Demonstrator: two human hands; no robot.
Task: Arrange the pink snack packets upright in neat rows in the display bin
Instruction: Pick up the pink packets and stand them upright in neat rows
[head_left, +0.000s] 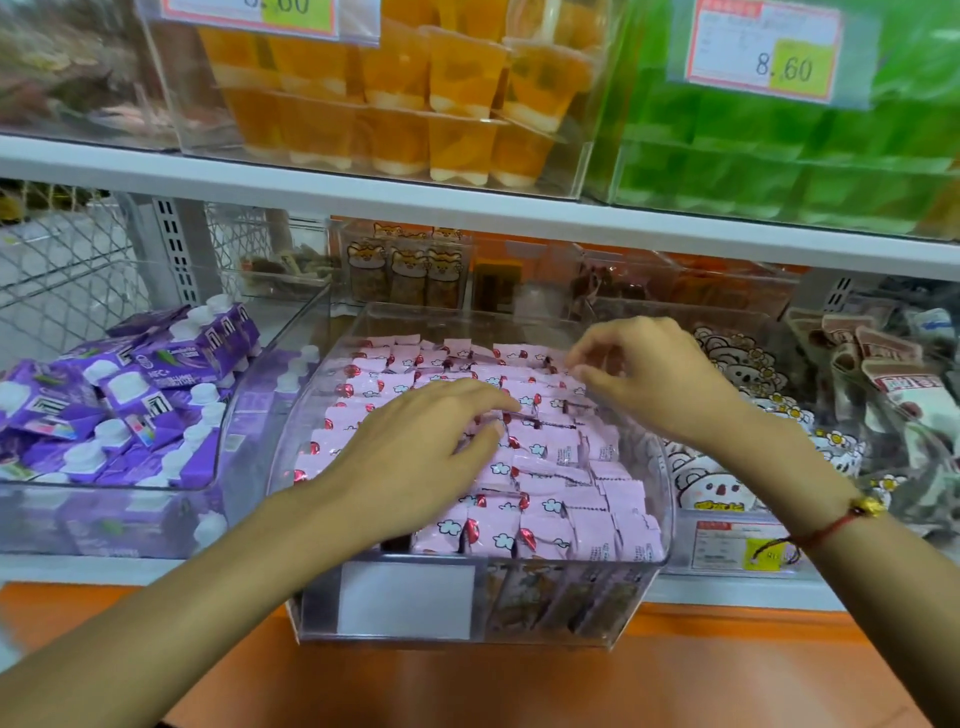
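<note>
**Head view: both your hands over the pink packets**

Your left hand lies palm down on the pink snack packets, fingers straight and close together, fingertips pointing toward the middle of the bin. Your right hand hovers over the far right rows, wrist raised, fingers curled, thumb and forefinger pinching at the top edge of a packet. A red cord bracelet with a gold bead circles that wrist.

The packets are glossy, crinkled pillow shapes with white clouds and red marks, standing in rows inside the clear, round-cornered plastic display bin. The bin sits on an orange shelf, beside a bin of purple cartons.
</note>
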